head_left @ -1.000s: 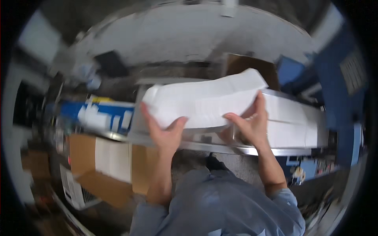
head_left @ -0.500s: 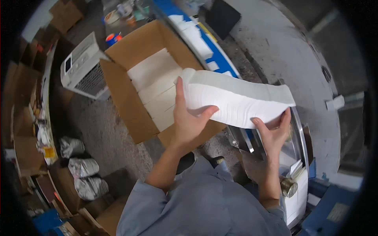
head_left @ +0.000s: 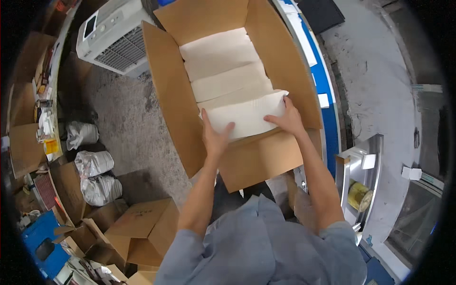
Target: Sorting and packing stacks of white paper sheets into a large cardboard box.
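A long stack of white paper sheets (head_left: 249, 115) lies between my two hands, at the near end inside an open cardboard box (head_left: 173, 102). My left hand (head_left: 216, 137) grips its left end, thumb on the near side. At the right end my right hand (head_left: 288, 118) does the same, its fingers round the edge. Beyond this stack, rows of similar white stacks (head_left: 221, 52) fill the box floor side by side. The box's near flap (head_left: 261, 159) hangs outward below my hands. What the undersides of my fingers touch is hidden.
A white portable cooler (head_left: 116, 35) stands left of the box. Along the right runs a blue-topped conveyor or bench (head_left: 327, 118) with white pieces on it. Several silvery bags (head_left: 97, 164) and empty cartons (head_left: 142, 228) sit at the left. A metal tray holds a yellowish roll (head_left: 359, 195).
Both hands have carried the white paper stack from above the box's right side, leftward and down into its near end. My view has shifted, so the box now sits more central.
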`<state>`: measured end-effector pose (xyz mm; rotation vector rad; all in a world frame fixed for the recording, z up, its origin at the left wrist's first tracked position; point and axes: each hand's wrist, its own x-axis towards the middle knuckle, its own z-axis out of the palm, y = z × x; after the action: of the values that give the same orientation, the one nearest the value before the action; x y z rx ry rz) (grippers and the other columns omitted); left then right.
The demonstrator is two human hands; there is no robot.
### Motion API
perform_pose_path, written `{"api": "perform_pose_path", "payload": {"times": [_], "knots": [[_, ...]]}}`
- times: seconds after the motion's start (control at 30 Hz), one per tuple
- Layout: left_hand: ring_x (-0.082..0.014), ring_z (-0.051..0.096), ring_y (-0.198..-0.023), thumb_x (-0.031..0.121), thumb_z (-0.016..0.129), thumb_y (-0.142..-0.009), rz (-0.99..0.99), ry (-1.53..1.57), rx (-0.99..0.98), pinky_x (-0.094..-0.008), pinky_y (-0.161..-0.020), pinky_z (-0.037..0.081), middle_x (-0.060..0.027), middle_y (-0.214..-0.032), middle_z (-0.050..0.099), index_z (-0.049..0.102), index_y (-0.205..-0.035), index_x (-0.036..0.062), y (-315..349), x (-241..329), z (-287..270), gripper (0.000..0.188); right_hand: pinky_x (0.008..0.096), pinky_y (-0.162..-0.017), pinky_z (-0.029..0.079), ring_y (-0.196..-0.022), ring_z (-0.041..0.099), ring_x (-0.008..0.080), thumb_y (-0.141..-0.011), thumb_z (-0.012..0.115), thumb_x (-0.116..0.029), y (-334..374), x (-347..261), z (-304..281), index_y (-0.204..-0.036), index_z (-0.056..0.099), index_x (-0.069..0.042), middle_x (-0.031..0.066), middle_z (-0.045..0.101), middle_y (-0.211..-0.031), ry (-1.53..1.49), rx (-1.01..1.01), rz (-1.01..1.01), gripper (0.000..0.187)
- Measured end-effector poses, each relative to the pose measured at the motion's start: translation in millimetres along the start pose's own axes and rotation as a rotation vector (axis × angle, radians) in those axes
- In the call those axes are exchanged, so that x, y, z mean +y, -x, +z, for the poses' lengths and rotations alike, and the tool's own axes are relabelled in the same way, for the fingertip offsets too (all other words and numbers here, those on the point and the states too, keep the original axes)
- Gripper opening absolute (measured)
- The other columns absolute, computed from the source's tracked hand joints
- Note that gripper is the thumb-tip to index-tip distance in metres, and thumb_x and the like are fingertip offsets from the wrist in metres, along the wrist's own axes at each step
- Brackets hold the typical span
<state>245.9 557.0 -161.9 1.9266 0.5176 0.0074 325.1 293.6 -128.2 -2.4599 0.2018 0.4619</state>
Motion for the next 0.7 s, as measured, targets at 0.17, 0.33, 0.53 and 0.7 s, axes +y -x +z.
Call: {"api": "perform_pose_path", "payload": {"times": [0.17,0.33,0.53,0.7], "knots": [[-0.0415,0.051,-0.137,0.037,0.084,-0.080,-0.077,-0.254,-0.076,-0.0436,-0.112,0.042,-0.0311,-0.149,0.049,0.022,-0.158,-0.0062,-6,-64,40,0.109,0.0422,-0.111,0.045,-0.133,0.056,0.0399,-0.064,0.092,-0.047,-38,65,52,-0.148,0.039,0.013,0.0310,0.055,-0.143,0.067,-0.174,0.009,0.116],[-0.0438,0.052,-0.132,0.041,0.081,-0.079,-0.303,-0.272,-0.256,-0.0483,-0.111,0.043,-0.0333,-0.144,0.048,0.024,-0.158,-0.0013,-9,-86,45,0.106,0.0417,-0.113,0.043,-0.134,0.054,0.0392,-0.065,0.092,-0.046,-52,93,65,-0.147,0.042,0.011,0.0297,0.054,-0.145,0.129,-0.304,0.002,0.112],[-0.0427,0.048,-0.137,0.037,0.084,-0.077,-0.224,-0.281,-0.127,-0.0459,-0.114,0.040,-0.0303,-0.151,0.046,0.027,-0.156,-0.0057,-1,-77,45,0.107,0.0431,-0.112,0.044,-0.132,0.055,0.0399,-0.065,0.092,-0.043,-43,73,71,-0.148,0.043,0.007,0.0272,0.057,-0.142,0.134,-0.295,0.016,0.108],[-0.0450,0.045,-0.139,0.031,0.084,-0.078,-0.211,-0.296,-0.138,-0.0474,-0.115,0.038,-0.0324,-0.151,0.043,0.022,-0.158,-0.0044,6,-90,40,0.107,0.0438,-0.110,0.045,-0.128,0.058,0.0412,-0.068,0.091,-0.036,-43,59,66,-0.148,0.041,0.005,0.0282,0.059,-0.137,0.236,-0.307,0.011,0.103]]}}
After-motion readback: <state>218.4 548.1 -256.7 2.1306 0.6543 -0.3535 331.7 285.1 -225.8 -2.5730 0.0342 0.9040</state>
